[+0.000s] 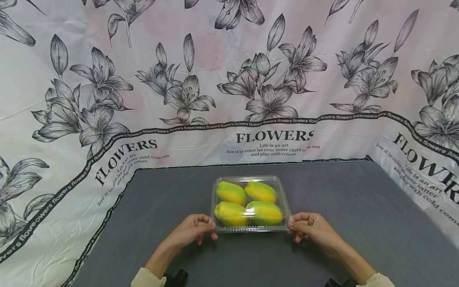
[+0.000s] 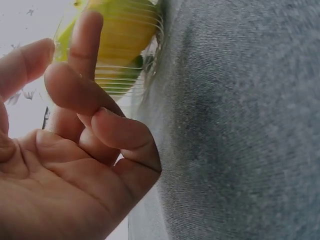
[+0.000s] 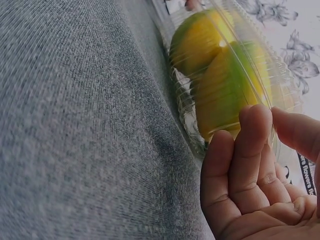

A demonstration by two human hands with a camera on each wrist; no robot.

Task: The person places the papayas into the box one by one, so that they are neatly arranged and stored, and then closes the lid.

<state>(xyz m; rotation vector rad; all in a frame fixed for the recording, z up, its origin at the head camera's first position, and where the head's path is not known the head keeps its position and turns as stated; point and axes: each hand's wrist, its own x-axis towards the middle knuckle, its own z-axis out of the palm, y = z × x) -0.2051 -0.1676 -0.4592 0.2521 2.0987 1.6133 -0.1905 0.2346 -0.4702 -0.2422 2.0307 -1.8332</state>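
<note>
A clear plastic clamshell box (image 1: 251, 229) with its lid down sits on the grey tabletop in the head view. Inside it lie several yellow-green mangoes (image 1: 261, 192) in two rows. My left hand (image 1: 189, 231) pinches the box's near left corner between thumb and fingers. At the near right corner, my right hand (image 1: 317, 232) pinches the rim in the same way. The right wrist view shows thumb and fingertips at the box's ribbed edge, with a mango (image 3: 227, 92) just behind the plastic. In the left wrist view, curled lower fingers stay off the box, which is partly hidden by the hand.
The grey cloth-covered table (image 1: 161, 195) reaches back to a white floral curtain (image 1: 201, 147) with printed "FLOWERS" lettering, which also hangs along the left and right sides. Dark wrist straps (image 1: 177, 278) show below the forearms, next to cream sleeves (image 1: 148, 279).
</note>
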